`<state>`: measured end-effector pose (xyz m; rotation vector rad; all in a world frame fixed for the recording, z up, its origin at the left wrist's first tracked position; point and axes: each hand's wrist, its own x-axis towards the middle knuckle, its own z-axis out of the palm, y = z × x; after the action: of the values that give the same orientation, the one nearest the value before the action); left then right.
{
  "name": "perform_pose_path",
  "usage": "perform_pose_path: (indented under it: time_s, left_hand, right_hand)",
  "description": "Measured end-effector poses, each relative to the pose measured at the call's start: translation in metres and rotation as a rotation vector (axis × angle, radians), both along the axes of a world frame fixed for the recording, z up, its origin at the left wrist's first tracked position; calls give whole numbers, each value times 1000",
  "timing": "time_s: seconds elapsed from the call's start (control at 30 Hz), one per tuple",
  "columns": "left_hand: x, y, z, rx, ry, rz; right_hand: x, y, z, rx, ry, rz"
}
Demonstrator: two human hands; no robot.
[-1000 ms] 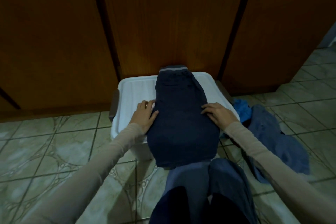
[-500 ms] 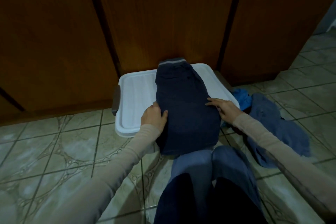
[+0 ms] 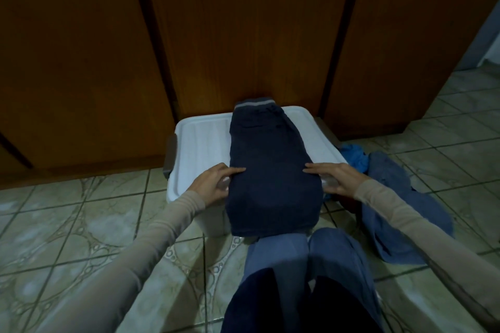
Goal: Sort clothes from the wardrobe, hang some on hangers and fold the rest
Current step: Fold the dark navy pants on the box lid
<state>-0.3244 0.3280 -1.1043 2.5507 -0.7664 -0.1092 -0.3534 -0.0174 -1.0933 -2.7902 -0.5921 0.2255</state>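
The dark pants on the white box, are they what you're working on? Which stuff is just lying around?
Working on: dark pants, left hand, right hand, white box underneath.
Lying around: blue clothes on the floor, wardrobe doors.

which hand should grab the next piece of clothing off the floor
The right hand, probably. The blue clothes lie on the tiles just beside it, right of the white box. The left hand is across the dark garment from them.

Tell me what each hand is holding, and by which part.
Nothing is gripped. The left hand and right hand rest flat on the side edges of the dark trousers.
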Motion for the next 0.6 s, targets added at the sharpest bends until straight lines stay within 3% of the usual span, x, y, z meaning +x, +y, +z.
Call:
perform_pose_path:
  time_s: [0.13,0.23,0.33,0.43,0.5,0.6]
  left_hand:
    - [-1,0,-11,271,-202,-39]
    - [-5,3,-26,248,-378,-19]
    - [-4,-2,-28,196,-458,25]
    - [6,-13,-15,168,-177,149]
    - [16,-24,-3,103,60,323]
    - [27,-38,19,-285,468,600]
  right_hand:
    - [3,-1,-6,-34,-114,34]
    - [2,3,-5,-32,-136,41]
    - [3,8,-6,1,-110,-105]
    - [14,17,-7,0,-30,-384]
    - [20,30,-4,167,0,-564]
    - [26,47,2,400,89,-672]
